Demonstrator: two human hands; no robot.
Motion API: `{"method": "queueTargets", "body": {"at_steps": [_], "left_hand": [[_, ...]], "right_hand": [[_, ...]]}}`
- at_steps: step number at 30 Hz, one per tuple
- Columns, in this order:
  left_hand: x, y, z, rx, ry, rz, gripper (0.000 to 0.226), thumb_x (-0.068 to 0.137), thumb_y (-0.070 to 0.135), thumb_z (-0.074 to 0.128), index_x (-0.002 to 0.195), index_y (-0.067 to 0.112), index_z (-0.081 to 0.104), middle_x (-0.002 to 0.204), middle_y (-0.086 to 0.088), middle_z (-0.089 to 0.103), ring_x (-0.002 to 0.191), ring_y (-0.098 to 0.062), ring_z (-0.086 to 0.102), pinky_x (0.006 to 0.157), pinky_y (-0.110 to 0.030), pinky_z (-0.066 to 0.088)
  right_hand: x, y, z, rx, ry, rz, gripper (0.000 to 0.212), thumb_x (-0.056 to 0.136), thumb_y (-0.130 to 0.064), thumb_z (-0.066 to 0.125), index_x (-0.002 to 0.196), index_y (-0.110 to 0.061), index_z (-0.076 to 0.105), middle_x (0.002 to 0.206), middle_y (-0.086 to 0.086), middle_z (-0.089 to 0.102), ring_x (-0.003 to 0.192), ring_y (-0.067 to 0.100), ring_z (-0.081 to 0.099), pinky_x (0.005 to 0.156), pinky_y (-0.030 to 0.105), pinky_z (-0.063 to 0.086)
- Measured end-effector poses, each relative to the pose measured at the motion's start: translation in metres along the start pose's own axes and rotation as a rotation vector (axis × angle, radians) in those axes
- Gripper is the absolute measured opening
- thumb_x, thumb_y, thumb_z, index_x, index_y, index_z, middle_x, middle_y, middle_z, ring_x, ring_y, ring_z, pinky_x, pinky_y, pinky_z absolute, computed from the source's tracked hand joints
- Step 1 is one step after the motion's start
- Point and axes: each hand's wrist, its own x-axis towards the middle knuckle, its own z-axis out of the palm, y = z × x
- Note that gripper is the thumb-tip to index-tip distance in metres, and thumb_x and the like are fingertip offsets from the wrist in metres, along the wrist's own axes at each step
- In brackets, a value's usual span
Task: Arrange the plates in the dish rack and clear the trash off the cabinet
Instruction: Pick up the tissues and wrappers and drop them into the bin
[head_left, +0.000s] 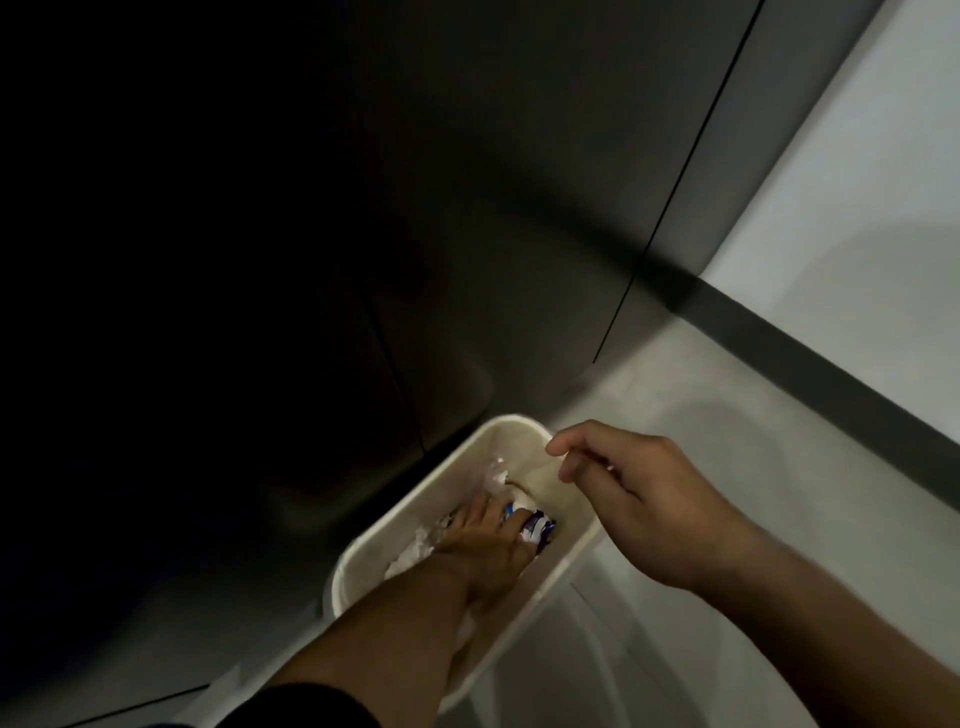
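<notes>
Kitchen: dark cabinet doors (519, 208), waste bin (511, 441).

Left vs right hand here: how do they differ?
The left hand is deep inside the bin, fingers on a blue-white wrapper; the right hand hovers above the bin's rim. Left touches trash; right holds nothing, fingers loosely curled. Both are bare.

L hand (485, 553) on trash (539, 527) in bin (511, 441).
</notes>
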Motion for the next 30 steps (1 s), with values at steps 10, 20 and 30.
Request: {"method": "queueTargets", "body": {"at_steps": [10,20,30], "left_hand": [[-0.061,0.003,-0.044,-0.210,0.113,0.071,0.060,0.097,0.047,0.017,0.152,0.027,0.012,0.162,0.004,-0.004,0.147,-0.021,-0.016,0.120,-0.038,-0.005],[-0.144,0.019,-0.134,-0.237,0.550,0.167,0.023,0.097,0.029,0.044,0.111,0.022,0.060,0.113,0.008,0.056,0.103,-0.005,0.050,0.093,-0.015,0.039],[-0.287,0.097,-0.322,-0.259,0.626,0.163,0.021,0.098,0.035,0.046,0.096,0.022,0.063,0.092,0.011,0.055,0.082,-0.003,0.050,0.073,-0.021,0.044]], "right_hand": [[0.004,-0.014,-0.006,-0.104,-0.054,0.022,0.023,0.100,-0.023,0.040,0.110,-0.030,0.059,0.104,-0.013,0.058,0.095,0.001,0.053,0.077,0.015,0.043],[-0.001,-0.053,-0.028,-0.251,-0.025,-0.026,0.015,0.100,-0.036,0.045,0.102,-0.034,0.060,0.098,-0.016,0.053,0.092,0.003,0.051,0.080,0.025,0.048],[-0.064,-0.206,-0.147,-0.334,-0.034,-0.054,0.005,0.099,-0.040,0.044,0.100,-0.041,0.049,0.103,-0.015,0.049,0.095,0.002,0.047,0.083,0.024,0.045]]}}
